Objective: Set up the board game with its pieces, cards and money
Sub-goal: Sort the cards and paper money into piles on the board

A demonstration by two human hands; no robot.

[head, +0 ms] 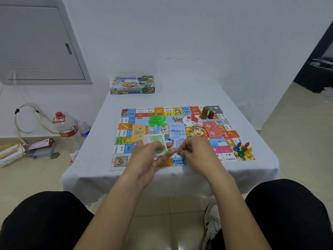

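The counter (180, 91) is wearing a plain white cloth. The board (182, 165) is showing a border of orange, blue, white and pink squares round a pale blue cartoon middle. A bright green heap of pieces (157, 120) is lying on it, with red pieces (193, 117), orange cards (139, 132), red cards (212, 129), and blue, red, green and yellow pawns (242, 149). The top banknote (159, 143) is showing green.

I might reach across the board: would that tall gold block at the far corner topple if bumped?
Probably: the tall gold block stands upright on a narrow base, so a nudge could tip it. Flat-sided, it shouldn't roll. It would likely hit the dark red block beside it.
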